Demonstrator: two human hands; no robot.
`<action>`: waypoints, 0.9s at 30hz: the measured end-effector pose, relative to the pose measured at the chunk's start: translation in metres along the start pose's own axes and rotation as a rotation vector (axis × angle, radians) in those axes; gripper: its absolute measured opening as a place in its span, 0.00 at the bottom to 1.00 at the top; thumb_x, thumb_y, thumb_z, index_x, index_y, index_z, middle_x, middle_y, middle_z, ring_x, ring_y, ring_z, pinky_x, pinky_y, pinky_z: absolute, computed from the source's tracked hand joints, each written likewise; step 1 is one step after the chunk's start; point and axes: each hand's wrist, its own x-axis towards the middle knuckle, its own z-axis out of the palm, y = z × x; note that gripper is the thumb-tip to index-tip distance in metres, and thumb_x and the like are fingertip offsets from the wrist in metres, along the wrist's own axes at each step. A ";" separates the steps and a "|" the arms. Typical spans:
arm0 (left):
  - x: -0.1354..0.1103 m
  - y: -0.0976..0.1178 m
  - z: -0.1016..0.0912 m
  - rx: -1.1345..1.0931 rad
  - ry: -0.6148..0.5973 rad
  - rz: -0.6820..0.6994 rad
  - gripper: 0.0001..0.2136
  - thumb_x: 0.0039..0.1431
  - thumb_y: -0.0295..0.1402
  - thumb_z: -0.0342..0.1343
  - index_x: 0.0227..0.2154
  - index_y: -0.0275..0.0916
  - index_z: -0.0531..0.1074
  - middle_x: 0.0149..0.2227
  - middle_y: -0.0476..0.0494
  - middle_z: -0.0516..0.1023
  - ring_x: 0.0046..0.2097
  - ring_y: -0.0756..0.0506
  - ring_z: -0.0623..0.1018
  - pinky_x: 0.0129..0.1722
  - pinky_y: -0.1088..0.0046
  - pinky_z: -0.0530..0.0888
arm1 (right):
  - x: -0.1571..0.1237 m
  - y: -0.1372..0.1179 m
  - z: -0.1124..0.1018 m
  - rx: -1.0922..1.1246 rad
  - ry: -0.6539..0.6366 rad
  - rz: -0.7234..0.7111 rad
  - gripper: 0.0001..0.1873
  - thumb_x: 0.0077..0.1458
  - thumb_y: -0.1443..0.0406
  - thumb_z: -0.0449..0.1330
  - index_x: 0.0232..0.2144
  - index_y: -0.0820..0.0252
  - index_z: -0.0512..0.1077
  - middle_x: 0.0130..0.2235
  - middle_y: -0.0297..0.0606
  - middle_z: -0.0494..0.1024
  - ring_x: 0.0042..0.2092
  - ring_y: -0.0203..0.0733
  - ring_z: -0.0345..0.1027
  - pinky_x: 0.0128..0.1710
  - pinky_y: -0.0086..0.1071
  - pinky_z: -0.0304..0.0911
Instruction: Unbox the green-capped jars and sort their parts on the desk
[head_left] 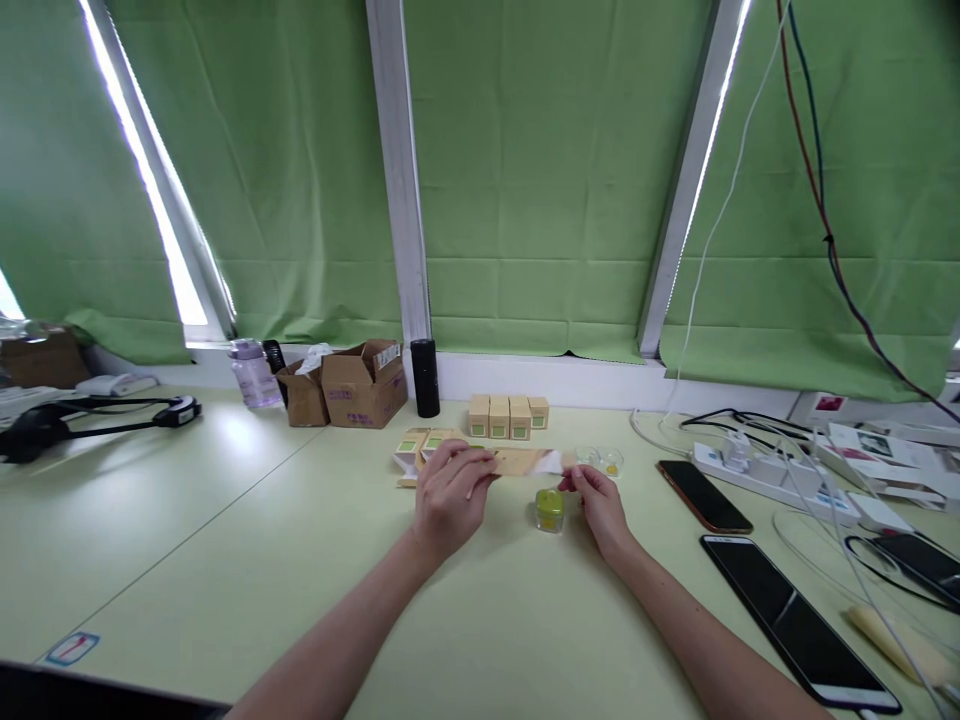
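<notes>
My left hand (pixel 450 495) is closed round the left end of a flattened tan carton (pixel 525 461), held just above the pale green table (pixel 225 540). My right hand (pixel 600 500) pinches the carton's right end near its white flap. A small green jar (pixel 550 510) stands on the table between my hands, just below the carton. Behind my left hand lie more flat cartons (pixel 417 444). Several folded tan boxes (pixel 508 416) stand in a row further back. Two small clear lids (pixel 600 461) lie right of the carton.
Open brown cardboard boxes (pixel 352 385), a black cylinder (pixel 426 378) and a pale bottle (pixel 253 373) stand at the back left. A black headset (pixel 90 420) lies far left. Two phones (pixel 705 497) (pixel 795 620), a white power strip (pixel 765 468), cables and leaflets crowd the right side.
</notes>
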 end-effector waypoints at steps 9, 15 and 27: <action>0.015 -0.032 -0.057 -0.288 -0.208 -0.955 0.20 0.47 0.51 0.67 0.24 0.40 0.68 0.23 0.49 0.76 0.23 0.48 0.73 0.25 0.73 0.68 | 0.000 0.003 -0.001 -0.068 -0.015 0.013 0.34 0.46 0.34 0.63 0.32 0.58 0.80 0.31 0.42 0.81 0.39 0.51 0.71 0.39 0.38 0.61; -0.020 -0.050 -0.091 -0.196 -0.383 -1.124 0.21 0.44 0.53 0.66 0.24 0.40 0.68 0.20 0.50 0.74 0.21 0.49 0.70 0.22 0.73 0.66 | 0.003 0.007 0.000 -0.052 -0.036 -0.018 0.34 0.46 0.33 0.64 0.30 0.58 0.80 0.30 0.41 0.80 0.39 0.51 0.70 0.46 0.41 0.62; -0.050 -0.070 -0.098 -0.067 -0.512 -1.164 0.23 0.45 0.57 0.62 0.23 0.41 0.65 0.18 0.50 0.73 0.21 0.47 0.70 0.25 0.72 0.65 | 0.001 0.007 0.000 -0.059 -0.051 -0.017 0.34 0.47 0.33 0.64 0.31 0.57 0.80 0.31 0.41 0.81 0.39 0.51 0.71 0.46 0.42 0.63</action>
